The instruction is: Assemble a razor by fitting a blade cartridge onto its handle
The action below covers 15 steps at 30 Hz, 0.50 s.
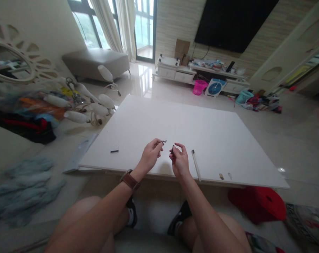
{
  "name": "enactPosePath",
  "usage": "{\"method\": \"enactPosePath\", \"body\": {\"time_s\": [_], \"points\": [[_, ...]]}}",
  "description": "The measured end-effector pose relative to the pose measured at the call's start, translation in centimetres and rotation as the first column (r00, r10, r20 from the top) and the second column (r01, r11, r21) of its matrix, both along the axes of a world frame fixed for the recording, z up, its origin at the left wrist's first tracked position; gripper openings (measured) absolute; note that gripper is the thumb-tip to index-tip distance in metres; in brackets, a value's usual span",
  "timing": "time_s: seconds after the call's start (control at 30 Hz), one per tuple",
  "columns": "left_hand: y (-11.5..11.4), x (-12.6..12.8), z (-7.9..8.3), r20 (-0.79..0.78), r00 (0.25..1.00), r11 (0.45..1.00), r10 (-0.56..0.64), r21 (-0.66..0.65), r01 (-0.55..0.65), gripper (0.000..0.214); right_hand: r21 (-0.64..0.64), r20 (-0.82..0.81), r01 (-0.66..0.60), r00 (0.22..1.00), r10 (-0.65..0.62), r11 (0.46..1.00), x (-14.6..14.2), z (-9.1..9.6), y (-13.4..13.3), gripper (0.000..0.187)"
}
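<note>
- The left hand (152,151) pinches a small metal piece (163,141) between thumb and fingers, its end jutting toward the right, probably so that this end stays free.
- The right hand (180,158) pinches a small black piece (173,149) by its fingertips; the index finger is raised and curved, perhaps to leave the piece uncovered.
- Both pieces are above the near middle of the white counter (180,123), close to each other but apart, likely held there for an easy view; their exact form is too small to tell.
- Just right of the right hand, a white stick (196,167) with a dark tip lies pointing away, seemingly within easy reach.
- Farther right, by the near edge, lie a brownish piece (221,176) and a clear piece (229,176); at left, a small clear packet (114,149) with a black strip.
- The counter is broad and pale; beyond it are a glossy tiled floor (145,84), a pink basket (200,87) and a wall-mounted television (233,23).
</note>
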State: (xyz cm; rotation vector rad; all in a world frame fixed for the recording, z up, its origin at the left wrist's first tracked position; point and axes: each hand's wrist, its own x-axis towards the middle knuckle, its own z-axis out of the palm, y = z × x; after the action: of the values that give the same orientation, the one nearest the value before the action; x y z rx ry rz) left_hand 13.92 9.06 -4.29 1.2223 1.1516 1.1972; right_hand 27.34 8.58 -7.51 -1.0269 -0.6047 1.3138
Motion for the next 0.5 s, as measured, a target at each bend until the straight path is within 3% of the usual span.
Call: {"method": "enactPosePath", "body": {"time_s": [0.23, 0.5], "points": [[-0.14, 0.15, 0.12, -0.025, 0.999, 1.000, -0.020, 0.000, 0.020, 0.015, -0.017, -0.003, 0.003, 1.000, -0.003, 1.000, -0.11, 0.04, -0.02, 0.039], [-0.23, 0.29, 0.29, -0.055, 0.998, 0.999, -0.035, 0.034, 0.037, 0.038, -0.004, -0.005, -0.008, 1.000, 0.008, 1.000, -0.18, 0.26, -0.20, 0.043]]}}
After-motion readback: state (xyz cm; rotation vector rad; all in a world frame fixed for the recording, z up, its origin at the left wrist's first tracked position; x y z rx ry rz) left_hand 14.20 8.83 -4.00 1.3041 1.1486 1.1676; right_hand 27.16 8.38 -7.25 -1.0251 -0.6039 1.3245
